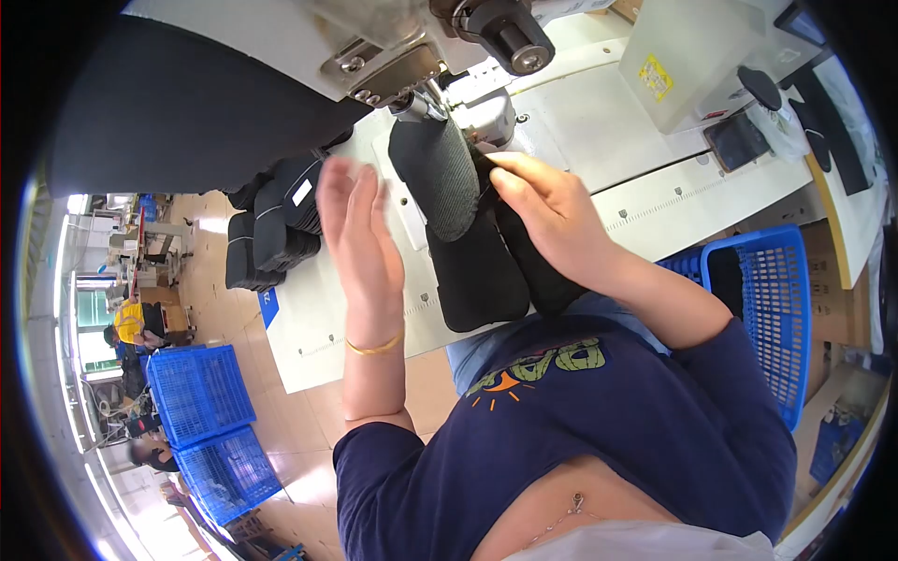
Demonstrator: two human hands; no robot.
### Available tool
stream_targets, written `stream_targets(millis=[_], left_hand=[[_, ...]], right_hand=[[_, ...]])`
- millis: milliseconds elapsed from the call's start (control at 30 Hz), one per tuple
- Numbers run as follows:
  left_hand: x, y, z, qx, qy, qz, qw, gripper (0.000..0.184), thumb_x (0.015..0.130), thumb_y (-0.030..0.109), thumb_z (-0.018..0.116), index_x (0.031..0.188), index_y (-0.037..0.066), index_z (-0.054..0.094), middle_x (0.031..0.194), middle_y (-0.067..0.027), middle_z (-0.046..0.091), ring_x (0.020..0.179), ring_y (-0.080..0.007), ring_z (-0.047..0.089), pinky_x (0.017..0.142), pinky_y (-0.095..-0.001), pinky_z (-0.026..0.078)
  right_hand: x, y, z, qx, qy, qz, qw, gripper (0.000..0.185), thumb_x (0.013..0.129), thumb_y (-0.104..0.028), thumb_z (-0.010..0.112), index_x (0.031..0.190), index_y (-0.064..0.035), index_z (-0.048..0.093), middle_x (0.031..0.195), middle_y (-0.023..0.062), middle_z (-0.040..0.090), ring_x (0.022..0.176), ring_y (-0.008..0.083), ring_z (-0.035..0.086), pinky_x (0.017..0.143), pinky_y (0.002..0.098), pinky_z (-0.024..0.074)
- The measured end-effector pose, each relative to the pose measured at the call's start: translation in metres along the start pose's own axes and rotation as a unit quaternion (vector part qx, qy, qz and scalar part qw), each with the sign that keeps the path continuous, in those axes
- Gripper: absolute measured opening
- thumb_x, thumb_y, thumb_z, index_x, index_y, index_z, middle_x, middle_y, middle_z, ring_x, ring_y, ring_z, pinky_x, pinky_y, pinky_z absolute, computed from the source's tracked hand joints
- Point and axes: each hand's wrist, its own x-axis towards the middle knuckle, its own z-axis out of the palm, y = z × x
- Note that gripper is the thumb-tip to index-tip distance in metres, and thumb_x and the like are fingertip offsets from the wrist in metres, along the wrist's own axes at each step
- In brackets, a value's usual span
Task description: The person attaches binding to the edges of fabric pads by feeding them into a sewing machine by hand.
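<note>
Beneath the head of a sewing machine [430,89] lies a black insole-shaped piece [440,178] with a grey ribbed face. My right hand [547,210] pinches the edge of black fabric [485,176] beside that piece, close to the needle area; the fingertips partly hide the grip. My left hand [360,224] is raised to the left of the insole-shaped piece, apart from it, fingers stretched out and slightly blurred. More long black pieces [477,276] hang over the front edge of the white worktable [327,351], toward my lap.
Bundled stacks of black pieces [271,224] stand at the table's left. On the right are a blue basket [781,309], a translucent box [687,70] and a dark pad [739,142]. Blue crates [201,393] sit on the floor, with a person in yellow [131,323] beyond.
</note>
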Motion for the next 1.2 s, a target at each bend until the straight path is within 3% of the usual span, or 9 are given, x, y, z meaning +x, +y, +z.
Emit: stream_targets(millis=[133, 233, 367, 500, 567, 667, 933, 1067, 1200], left_hand=[[0.032, -0.012, -0.008, -0.14, -0.126, -0.246, 0.951, 0.031, 0.095, 0.007, 0.059, 0.125, -0.002, 0.057, 0.12, -0.0092, 0.063, 0.115, -0.0176, 0.06, 0.097, -0.0326, 0.048], [0.058, 0.014, 0.021, 0.027, -0.099, -0.145, 0.984, 0.028, 0.095, 0.005, 0.057, 0.121, -0.002, 0.06, 0.118, -0.0097, 0.066, 0.107, -0.0167, 0.063, 0.094, -0.0304, 0.049], [0.234, -0.094, -0.053, 0.066, -0.056, -0.036, 0.996, 0.026, 0.09, 0.004, 0.059, 0.114, -0.001, 0.067, 0.112, -0.0104, 0.069, 0.098, -0.0157, 0.064, 0.09, -0.0306, 0.049], [0.161, -0.076, -0.027, 0.545, -0.161, 0.269, 0.777, 0.03, 0.082, 0.017, 0.067, 0.105, -0.003, 0.067, 0.106, -0.0252, 0.069, 0.097, -0.0397, 0.066, 0.083, -0.0432, 0.052], [0.065, -0.038, -0.002, 0.542, -0.094, 0.159, 0.82, 0.055, 0.079, 0.03, 0.077, 0.12, -0.002, 0.058, 0.116, -0.0217, 0.063, 0.11, -0.0378, 0.059, 0.089, -0.0449, 0.047], [-0.019, -0.039, -0.029, 0.501, -0.224, -0.035, 0.835, 0.077, 0.078, 0.03, 0.082, 0.136, -0.006, 0.046, 0.131, -0.0263, 0.05, 0.124, -0.0401, 0.049, 0.105, -0.0449, 0.04], [-0.073, -0.031, -0.006, 0.651, -0.152, 0.244, 0.702, 0.071, 0.07, 0.014, 0.087, 0.13, 0.0, 0.052, 0.134, -0.0215, 0.049, 0.126, -0.0377, 0.049, 0.108, -0.0444, 0.04], [-0.062, -0.007, 0.0, 0.202, -0.083, -0.004, 0.976, 0.062, 0.078, -0.005, 0.077, 0.133, -0.001, 0.05, 0.126, -0.0199, 0.057, 0.11, -0.0264, 0.064, 0.091, -0.0347, 0.056], [-0.05, 0.03, 0.003, -0.19, -0.062, -0.224, 0.954, 0.029, 0.091, -0.004, 0.063, 0.119, -0.001, 0.064, 0.107, -0.0152, 0.071, 0.095, -0.0246, 0.071, 0.089, -0.0355, 0.059]], right_hand=[[-0.02, 0.034, -0.034, -0.324, 0.035, -0.089, 0.941, 0.037, 0.081, -0.023, 0.077, 0.107, 0.0003, 0.065, 0.101, 0.0129, 0.059, 0.1, 0.0321, 0.057, 0.087, 0.0415, 0.0463], [-0.035, 0.044, -0.047, -0.384, 0.016, -0.055, 0.922, 0.05, 0.076, -0.029, 0.081, 0.11, 0.0017, 0.063, 0.103, 0.013, 0.055, 0.103, 0.0322, 0.055, 0.089, 0.0421, 0.0448], [-0.046, 0.046, -0.044, -0.405, 0.004, -0.011, 0.914, 0.057, 0.074, -0.033, 0.083, 0.113, 0.0021, 0.061, 0.104, 0.0143, 0.055, 0.103, 0.0326, 0.054, 0.089, 0.0429, 0.0443], [-0.046, 0.055, -0.044, -0.398, -0.002, 0.016, 0.917, 0.057, 0.074, -0.031, 0.083, 0.115, 0.0021, 0.061, 0.11, 0.0147, 0.057, 0.107, 0.0328, 0.054, 0.093, 0.0432, 0.0439], [-0.049, 0.059, -0.044, -0.382, 0.005, -0.002, 0.924, 0.056, 0.074, -0.029, 0.083, 0.116, 0.0021, 0.06, 0.116, 0.015, 0.058, 0.111, 0.033, 0.054, 0.095, 0.0432, 0.0433], [-0.051, 0.064, -0.042, -0.384, 0.025, -0.05, 0.922, 0.052, 0.075, -0.023, 0.082, 0.116, 0.0017, 0.061, 0.124, 0.0143, 0.058, 0.117, 0.0328, 0.054, 0.099, 0.0432, 0.0421], [-0.041, 0.057, -0.044, -0.374, 0.065, -0.162, 0.911, 0.026, 0.079, -0.006, 0.075, 0.101, 0.0006, 0.061, 0.111, 0.0118, 0.064, 0.102, 0.0316, 0.06, 0.089, 0.0414, 0.0476], [-0.032, 0.032, -0.047, -0.243, 0.155, -0.209, 0.935, 0.019, 0.089, 0.001, 0.068, 0.106, 0.0018, 0.063, 0.096, 0.012, 0.068, 0.086, 0.0251, 0.068, 0.078, 0.0318, 0.0544], [-0.024, 0.007, -0.025, 0.007, 0.129, -0.162, 0.978, 0.021, 0.094, 0.002, 0.064, 0.114, 0.0016, 0.061, 0.098, 0.0073, 0.068, 0.09, 0.0128, 0.066, 0.082, 0.0252, 0.0522]])
